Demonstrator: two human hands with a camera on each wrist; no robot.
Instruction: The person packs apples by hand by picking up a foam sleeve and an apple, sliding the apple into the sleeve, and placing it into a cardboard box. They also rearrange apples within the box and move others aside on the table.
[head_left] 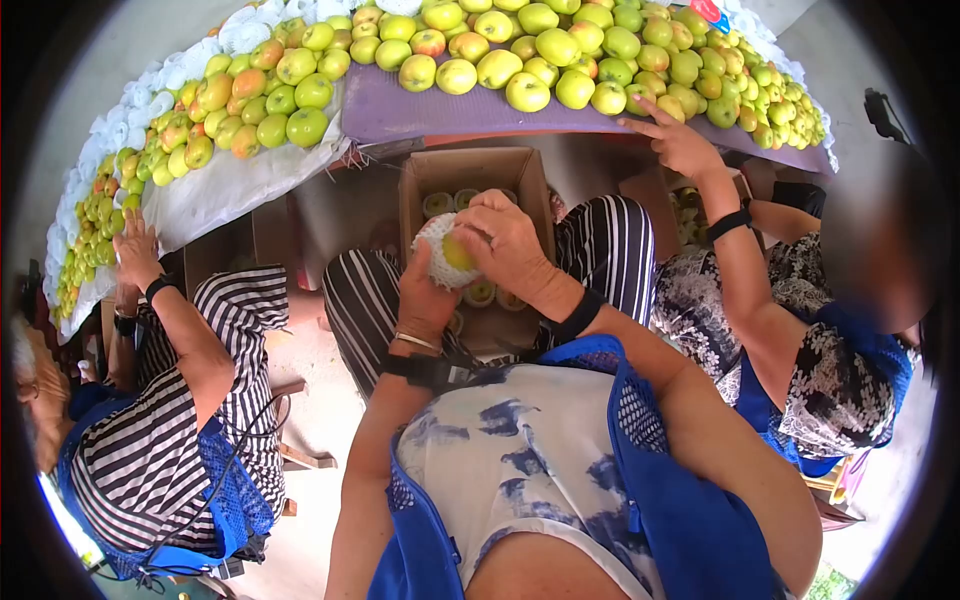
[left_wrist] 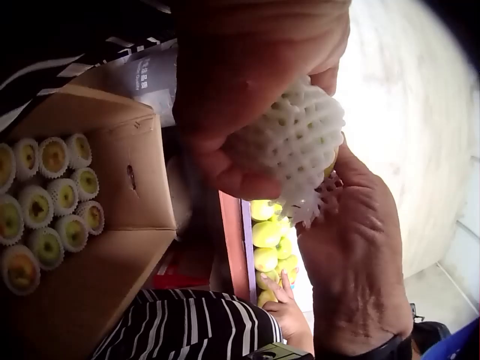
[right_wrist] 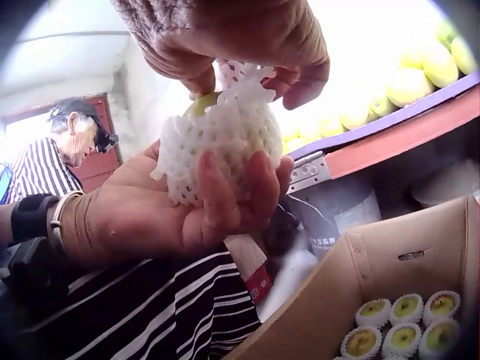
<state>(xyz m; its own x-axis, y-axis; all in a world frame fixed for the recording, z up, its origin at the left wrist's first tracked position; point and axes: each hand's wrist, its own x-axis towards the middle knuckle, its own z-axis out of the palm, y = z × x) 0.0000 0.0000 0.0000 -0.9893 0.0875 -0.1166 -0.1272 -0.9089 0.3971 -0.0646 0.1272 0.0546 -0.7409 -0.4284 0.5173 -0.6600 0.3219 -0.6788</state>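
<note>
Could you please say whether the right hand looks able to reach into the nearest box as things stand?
Probably yes: the box stands open below the right hand, its top uncovered, though that hand is busy with the foam net around an apple and might need freeing first.

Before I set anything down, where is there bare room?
Bare: the purple mat at its left front, between the white sheet and loose apples; the sheet's front strip, though it may slope. Crowded: the mat farther back, and the carton, where netted apples sit close.
</note>
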